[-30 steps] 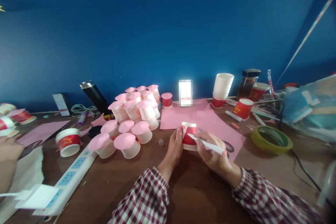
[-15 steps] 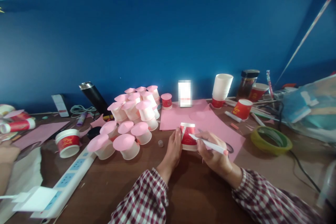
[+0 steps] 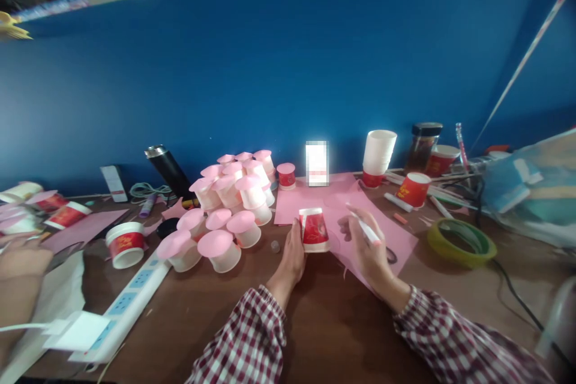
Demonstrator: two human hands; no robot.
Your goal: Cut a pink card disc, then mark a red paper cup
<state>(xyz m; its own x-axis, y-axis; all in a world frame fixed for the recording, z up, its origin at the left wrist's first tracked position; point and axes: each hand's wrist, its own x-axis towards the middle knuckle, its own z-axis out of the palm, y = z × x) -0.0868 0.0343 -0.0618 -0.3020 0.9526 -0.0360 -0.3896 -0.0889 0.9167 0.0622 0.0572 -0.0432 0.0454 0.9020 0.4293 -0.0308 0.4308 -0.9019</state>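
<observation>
In my left hand [image 3: 291, 255] is a red and white paper cup [image 3: 314, 231], gripped from its left side above the brown table. My right hand [image 3: 369, 246], a short way to the right of the cup, holds a white marker [image 3: 365, 225] with a pinkish end; its tip points up and left, apart from the cup. Pink paper sheets [image 3: 306, 209] lie beneath and behind both hands. Dark scissor handles [image 3: 392, 257] show beside my right wrist. To the left stand several white cups topped with pink paper discs [image 3: 219, 243].
A power strip [image 3: 128, 306] with a white charger lies at left, near another person's hand [image 3: 22, 270]. A black flask [image 3: 168, 171] leans behind. Stacked cups [image 3: 378, 153], a red cup [image 3: 414, 191] and a yellow tape roll [image 3: 461, 243] stand at right. A blue partition [image 3: 288, 60] rises behind.
The marker has come away from the cup as my right hand drew back with it. The cup has turned and tilted slightly in my left hand. The view has shifted a little.
</observation>
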